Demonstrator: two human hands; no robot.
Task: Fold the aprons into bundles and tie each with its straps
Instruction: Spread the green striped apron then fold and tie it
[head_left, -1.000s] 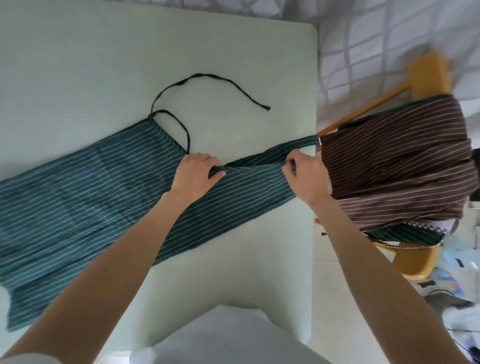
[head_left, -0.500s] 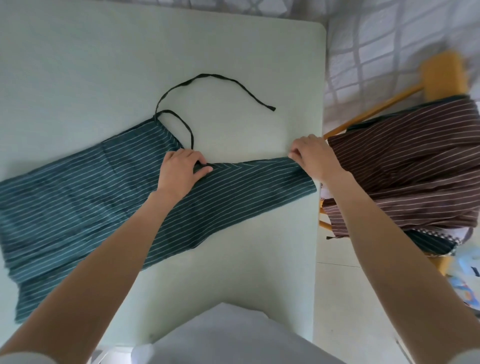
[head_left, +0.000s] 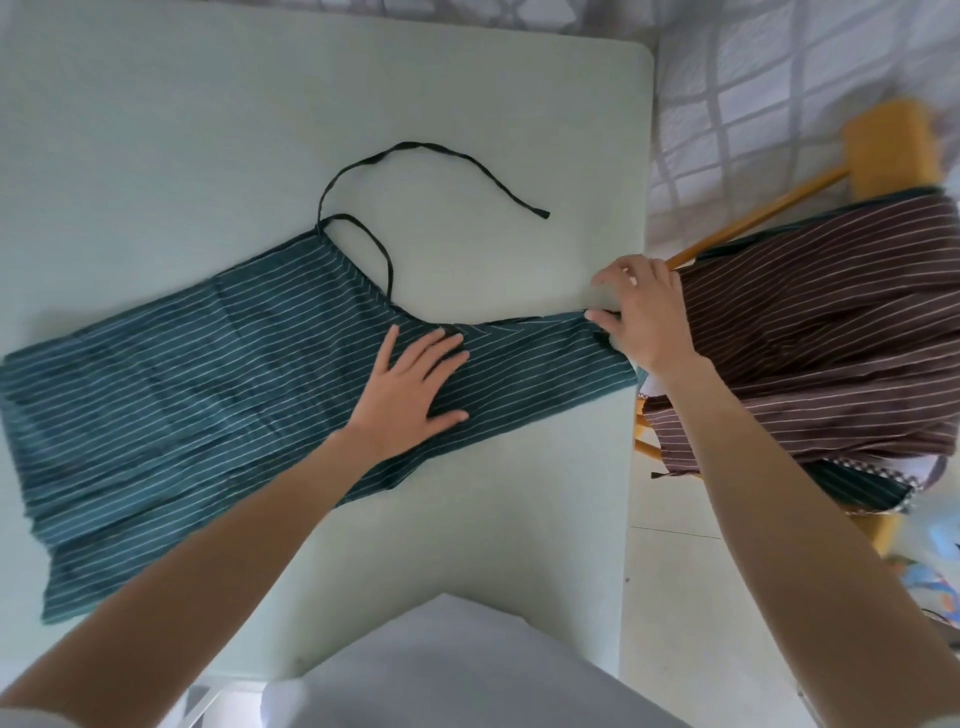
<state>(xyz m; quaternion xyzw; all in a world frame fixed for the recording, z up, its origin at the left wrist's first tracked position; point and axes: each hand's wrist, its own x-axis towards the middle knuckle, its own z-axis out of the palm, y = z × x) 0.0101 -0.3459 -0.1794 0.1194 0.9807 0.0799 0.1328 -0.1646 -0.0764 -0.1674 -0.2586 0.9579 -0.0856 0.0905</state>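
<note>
A dark green striped apron lies folded lengthwise across the pale green table, running from the left edge to the right edge. Its black strap curls loose on the table behind it. My left hand presses flat on the apron's narrow part, fingers spread. At the table's right edge, the fingers of my right hand rest straight on the apron's bib end. A brown striped apron hangs over a chair to the right.
The wooden chair stands close against the table's right side, with more cloth under the brown apron. A checked grey cloth lies beyond the table. Small items lie on the floor at the far right.
My left hand has opened from a pinch to a flat press on the apron. My right hand has drawn the bib end out to the table's right edge, laying it flat.
</note>
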